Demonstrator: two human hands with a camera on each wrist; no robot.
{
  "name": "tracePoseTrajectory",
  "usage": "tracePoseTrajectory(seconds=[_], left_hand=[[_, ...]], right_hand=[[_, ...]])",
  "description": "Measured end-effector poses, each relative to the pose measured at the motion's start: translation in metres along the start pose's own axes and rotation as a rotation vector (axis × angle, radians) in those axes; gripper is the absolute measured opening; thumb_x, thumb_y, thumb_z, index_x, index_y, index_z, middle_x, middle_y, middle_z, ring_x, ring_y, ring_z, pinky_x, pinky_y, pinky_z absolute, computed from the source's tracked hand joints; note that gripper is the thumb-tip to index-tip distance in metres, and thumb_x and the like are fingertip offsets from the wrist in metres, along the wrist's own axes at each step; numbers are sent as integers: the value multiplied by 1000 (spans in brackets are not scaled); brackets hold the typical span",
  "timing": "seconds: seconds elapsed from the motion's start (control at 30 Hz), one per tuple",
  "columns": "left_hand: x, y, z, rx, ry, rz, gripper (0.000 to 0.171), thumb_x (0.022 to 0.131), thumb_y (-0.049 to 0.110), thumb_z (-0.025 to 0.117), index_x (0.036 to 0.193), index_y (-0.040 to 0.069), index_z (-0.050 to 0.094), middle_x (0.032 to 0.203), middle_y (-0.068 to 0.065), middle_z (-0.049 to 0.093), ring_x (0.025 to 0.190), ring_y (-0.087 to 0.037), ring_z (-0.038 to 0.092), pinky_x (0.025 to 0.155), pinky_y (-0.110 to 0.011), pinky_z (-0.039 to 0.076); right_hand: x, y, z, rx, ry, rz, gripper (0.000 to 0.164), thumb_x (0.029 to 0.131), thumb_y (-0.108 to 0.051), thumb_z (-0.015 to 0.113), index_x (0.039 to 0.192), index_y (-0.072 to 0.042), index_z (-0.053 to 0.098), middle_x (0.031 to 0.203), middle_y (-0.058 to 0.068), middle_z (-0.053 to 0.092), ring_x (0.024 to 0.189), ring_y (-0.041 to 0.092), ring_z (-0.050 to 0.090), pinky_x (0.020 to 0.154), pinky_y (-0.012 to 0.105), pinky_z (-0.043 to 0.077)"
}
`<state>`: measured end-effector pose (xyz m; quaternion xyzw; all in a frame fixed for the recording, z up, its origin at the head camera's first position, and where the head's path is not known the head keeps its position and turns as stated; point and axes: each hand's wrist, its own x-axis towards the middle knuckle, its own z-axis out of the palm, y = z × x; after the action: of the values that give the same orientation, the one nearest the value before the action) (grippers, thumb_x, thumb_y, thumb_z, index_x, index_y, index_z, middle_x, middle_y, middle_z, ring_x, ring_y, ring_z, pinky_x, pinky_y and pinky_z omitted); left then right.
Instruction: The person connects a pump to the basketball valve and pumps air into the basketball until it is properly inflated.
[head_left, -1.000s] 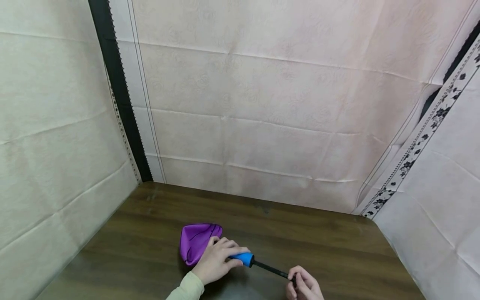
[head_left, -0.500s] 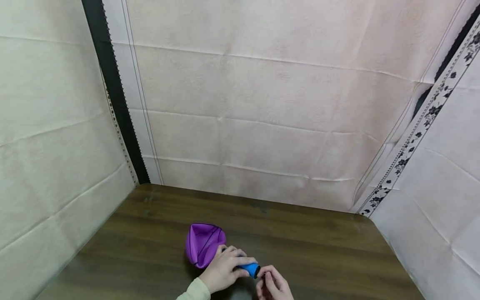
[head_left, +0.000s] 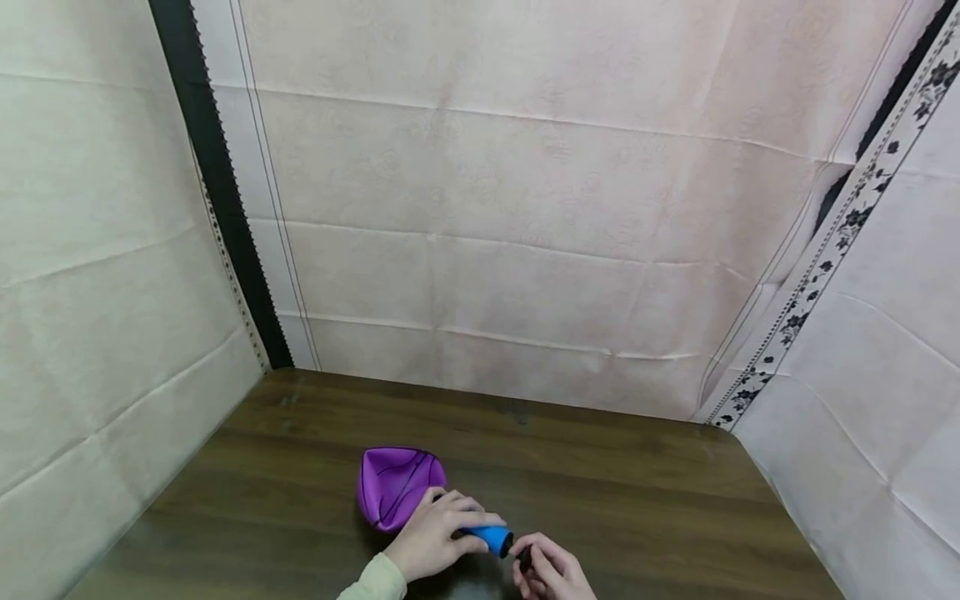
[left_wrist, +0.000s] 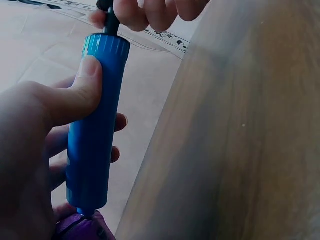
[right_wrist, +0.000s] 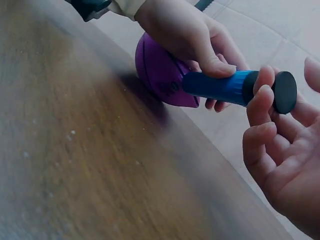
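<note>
Left hand: fingers grip blue plastic cylindrical pump
Right hand: fingers pinch black disc handle
Dented purple black-seamed ball: at nozzle; contact with wooden table unclear
Risk: crooked push could unseat nozzle

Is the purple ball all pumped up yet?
Not yet. Done: the blue pump looks joined to the purple ball. In hand: the left hand grips the pump; the right hand holds its black handle. To do: probably more pumping, since the ball looks caved in.
</note>
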<state>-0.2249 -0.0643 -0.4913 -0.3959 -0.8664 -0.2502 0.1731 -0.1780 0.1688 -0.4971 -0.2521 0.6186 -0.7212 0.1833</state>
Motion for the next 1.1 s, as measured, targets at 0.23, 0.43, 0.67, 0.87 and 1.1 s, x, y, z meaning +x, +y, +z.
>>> tracePoseTrajectory(seconds=[0.23,0.43,0.67,0.87,1.1], left_hand=[[-1,-4,-5,-17,1,-115,33,83,51,48,116,50,49,101,21,60,96,-4,52,89,-49,30],[0,-4,-4,-33,-4,-155,36,84,53,45,118,45,51,102,18,61,98,-7,52,89,-50,29],[1,-6,-7,0,-8,-140,33,84,52,47,117,48,50,103,19,60,96,-4,52,87,-45,30],[-1,-9,-6,23,-10,-107,33,83,50,49,115,46,53,100,19,61,93,-5,52,87,-47,30],[0,-1,5,-50,-56,-16,32,83,46,51,115,44,53,102,21,60,93,-3,52,83,-39,31]], right_hand=[[-8,1,-18,56,-53,-362,37,99,-10,15,105,5,48,67,21,41,51,25,34,40,34,26],[-9,3,-31,250,-198,-526,51,95,-3,-2,113,7,44,67,23,33,51,28,25,43,38,15],[-5,1,-27,272,-271,-544,34,93,8,16,117,6,39,69,24,29,54,29,25,45,38,17],[-7,1,-16,200,-160,-387,28,92,10,25,112,2,43,70,27,32,58,15,43,44,27,30],[-6,3,-4,-5,18,-133,18,94,-2,37,109,3,45,74,-3,57,64,2,54,53,14,43]])
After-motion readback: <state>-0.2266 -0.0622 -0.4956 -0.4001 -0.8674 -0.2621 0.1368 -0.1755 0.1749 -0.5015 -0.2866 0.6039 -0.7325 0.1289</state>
